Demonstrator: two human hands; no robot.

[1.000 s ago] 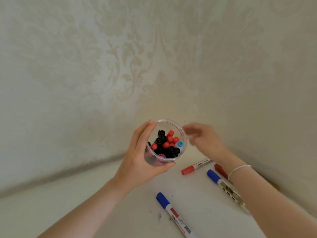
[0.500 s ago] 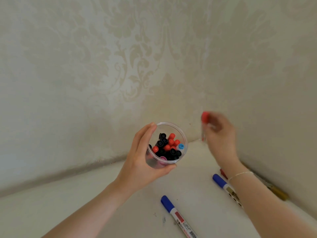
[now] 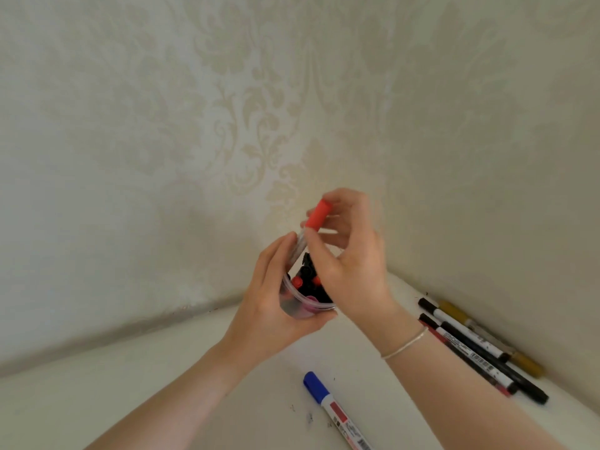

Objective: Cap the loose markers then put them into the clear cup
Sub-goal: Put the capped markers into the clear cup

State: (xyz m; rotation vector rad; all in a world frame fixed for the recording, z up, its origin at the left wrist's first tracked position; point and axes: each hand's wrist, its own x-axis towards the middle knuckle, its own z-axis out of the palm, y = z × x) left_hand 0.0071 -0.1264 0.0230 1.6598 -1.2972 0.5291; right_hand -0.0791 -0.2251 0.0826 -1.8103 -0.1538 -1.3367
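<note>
Change: I now have the red-capped marker [image 3: 316,219] lifted off the counter [image 3: 97,394] and poised cap-up right over the clear cup [image 3: 297,306], where a second ago it lay to the right of the cup; I judge one more marker about to go in.

Left hand [image 3: 276,306]: fingers and thumb wrapped round the clear cup, holding it tilted above the counter.

Right hand [image 3: 350,254]: above the cup, fingertips pinching the red-capped marker below its cap.

Right of the cup, on the counter: blue-capped marker [image 3: 334,407]; further right, a cluster of dark and gold markers [image 3: 480,349].

Head camera looks down, close (wide-angle), toward the wall corner [image 3: 383,261].
</note>
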